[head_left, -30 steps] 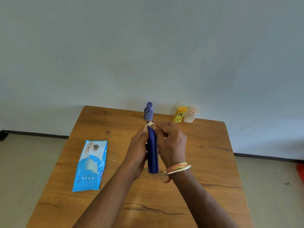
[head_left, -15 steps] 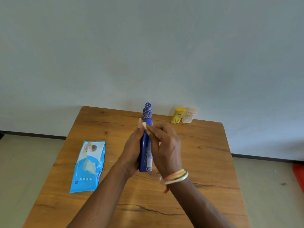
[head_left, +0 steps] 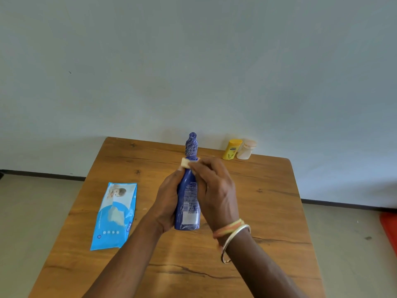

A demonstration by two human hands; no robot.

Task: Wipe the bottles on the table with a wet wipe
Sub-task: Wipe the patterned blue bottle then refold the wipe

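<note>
Your left hand [head_left: 169, 203] gripped the blue bottle [head_left: 188, 203] mid-body, lifted above the counter [head_left: 268, 190], while your right hand [head_left: 214, 190] pinched the wet wipe [head_left: 185, 163] at its neck. It looked light, rigid and likely slippery when damp; holding it mid-body seemed wise.

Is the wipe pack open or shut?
Cannot tell. The wipe pack lies flat on the table; a pale patch mid-pack could be a flap or print.
</note>
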